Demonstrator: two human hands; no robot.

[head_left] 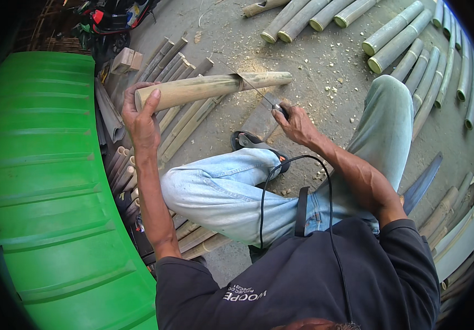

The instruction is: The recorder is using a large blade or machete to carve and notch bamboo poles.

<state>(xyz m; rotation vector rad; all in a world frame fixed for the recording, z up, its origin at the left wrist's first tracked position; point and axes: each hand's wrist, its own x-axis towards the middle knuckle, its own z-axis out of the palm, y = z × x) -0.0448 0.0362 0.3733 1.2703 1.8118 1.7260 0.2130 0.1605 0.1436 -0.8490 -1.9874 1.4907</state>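
Observation:
My left hand (140,115) is wrapped round the near end of a pale bamboo pole (193,89), with the thumb on top. The pole is raised off the ground and points away to the right. My right hand (295,122) grips the dark handle of a knife (267,99). Its thin blade lies across the pole past the middle, at a notch or raised sliver in the bamboo; which of these I cannot tell. The pole's far part extends beyond the blade.
Cut bamboo poles (396,41) lie in rows at the far right. More bamboo (193,121) is stacked beneath the held pole. A green ribbed panel (44,192) fills the left side. A bluish saw-like blade (423,181) lies right of my elbow. Shavings litter the concrete floor (325,71).

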